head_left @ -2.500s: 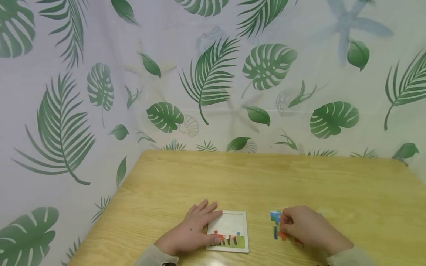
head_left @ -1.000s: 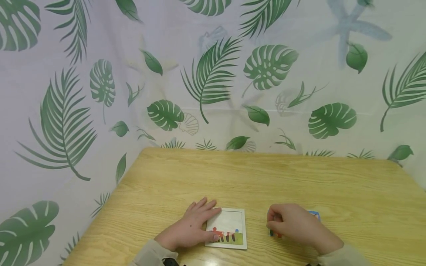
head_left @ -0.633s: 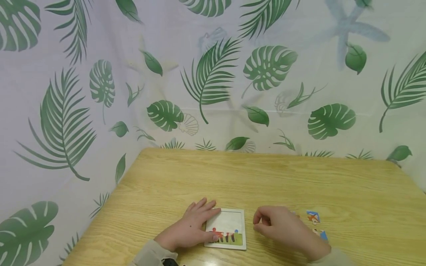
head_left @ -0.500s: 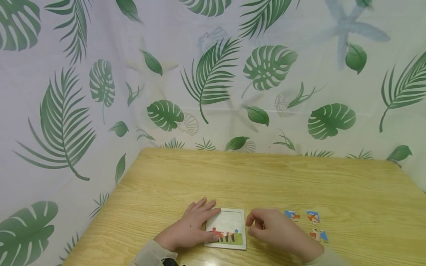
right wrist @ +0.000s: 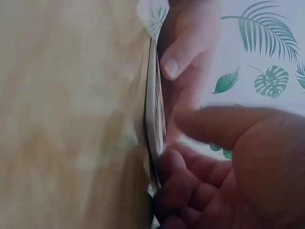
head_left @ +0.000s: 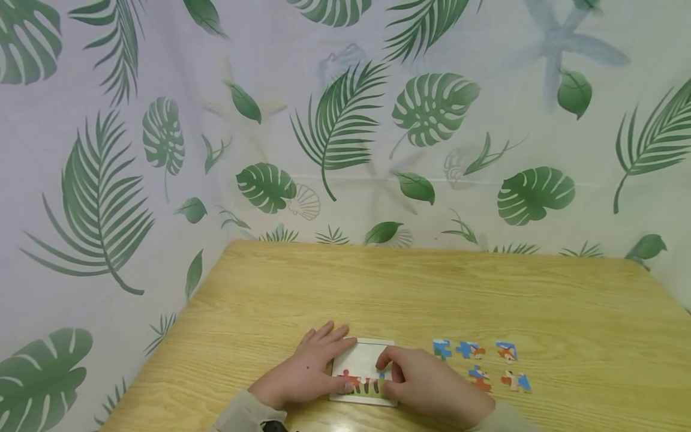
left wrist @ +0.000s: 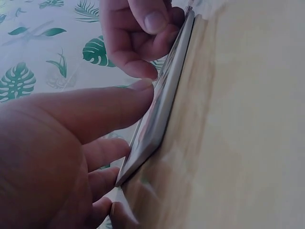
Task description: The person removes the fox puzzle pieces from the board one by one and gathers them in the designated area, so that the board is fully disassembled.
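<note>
A square white puzzle tray (head_left: 363, 401) lies on the table, with a striped picture row (head_left: 369, 385) of red and green along its near edge. My left hand (head_left: 306, 371) rests over its left side, fingers spread and thumb on the row. My right hand (head_left: 426, 379) is over the tray's right side, thumb and index finger curled towards each other above the row's right end. The puzzle piece at those fingertips is almost wholly hidden. In the left wrist view my left thumb (left wrist: 114, 107) touches the tray face. The right wrist view shows my right thumb (right wrist: 209, 123) near the tray edge.
To the right lie several loose puzzle pieces: a blue and green one (head_left: 441, 348), a blue and orange one (head_left: 471, 350), a fox-face one (head_left: 507, 352), a red and blue one (head_left: 479, 379) and another (head_left: 516, 381). A leaf-print cloth (head_left: 345, 120) hangs behind the wooden table (head_left: 324, 282).
My right hand has moved left from the loose pieces to the tray, and a green and red piece is gone from among them. My left hand has stayed on the tray.
</note>
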Demonstrator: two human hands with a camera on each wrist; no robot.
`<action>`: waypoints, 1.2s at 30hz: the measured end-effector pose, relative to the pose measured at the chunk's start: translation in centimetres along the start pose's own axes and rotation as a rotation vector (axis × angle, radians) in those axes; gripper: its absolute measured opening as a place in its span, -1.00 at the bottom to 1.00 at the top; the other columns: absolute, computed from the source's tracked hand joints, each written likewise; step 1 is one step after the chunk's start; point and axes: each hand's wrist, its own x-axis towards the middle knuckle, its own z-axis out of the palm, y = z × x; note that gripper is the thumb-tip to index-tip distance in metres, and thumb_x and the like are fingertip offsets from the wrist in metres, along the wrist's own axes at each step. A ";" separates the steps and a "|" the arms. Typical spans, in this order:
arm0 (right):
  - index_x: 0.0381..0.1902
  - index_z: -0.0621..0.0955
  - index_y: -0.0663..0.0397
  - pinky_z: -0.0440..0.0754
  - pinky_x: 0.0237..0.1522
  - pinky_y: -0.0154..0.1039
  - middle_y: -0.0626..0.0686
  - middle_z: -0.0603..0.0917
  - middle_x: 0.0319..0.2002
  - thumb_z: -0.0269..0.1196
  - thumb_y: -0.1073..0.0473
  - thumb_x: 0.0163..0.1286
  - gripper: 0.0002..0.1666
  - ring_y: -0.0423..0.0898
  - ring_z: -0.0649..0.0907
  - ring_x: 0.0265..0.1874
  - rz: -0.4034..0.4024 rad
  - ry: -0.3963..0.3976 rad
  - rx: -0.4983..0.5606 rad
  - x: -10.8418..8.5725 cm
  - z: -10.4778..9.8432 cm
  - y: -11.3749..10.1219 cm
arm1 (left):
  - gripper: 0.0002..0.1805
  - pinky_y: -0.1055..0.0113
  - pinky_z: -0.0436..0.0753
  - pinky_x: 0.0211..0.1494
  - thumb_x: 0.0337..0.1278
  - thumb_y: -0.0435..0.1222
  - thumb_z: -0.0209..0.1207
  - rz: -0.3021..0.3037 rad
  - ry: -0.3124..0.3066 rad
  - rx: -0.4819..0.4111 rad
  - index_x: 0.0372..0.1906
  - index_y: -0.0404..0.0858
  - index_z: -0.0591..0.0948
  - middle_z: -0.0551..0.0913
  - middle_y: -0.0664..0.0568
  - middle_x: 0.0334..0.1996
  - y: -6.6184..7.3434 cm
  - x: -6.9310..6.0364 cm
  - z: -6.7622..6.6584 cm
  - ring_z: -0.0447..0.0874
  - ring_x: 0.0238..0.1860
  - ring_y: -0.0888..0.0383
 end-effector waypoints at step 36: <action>-0.31 0.56 -0.11 0.46 -0.45 -0.29 -0.13 0.55 -0.46 0.34 0.16 0.40 -0.86 -0.18 0.50 -0.48 0.017 0.117 0.137 -0.4 0.6 0.3 | -0.15 -0.25 -0.10 0.52 0.16 0.16 0.31 -0.036 0.064 0.055 0.50 -0.08 0.39 0.20 -0.04 0.55 0.8 0.3 0.7 -0.07 0.58 -0.13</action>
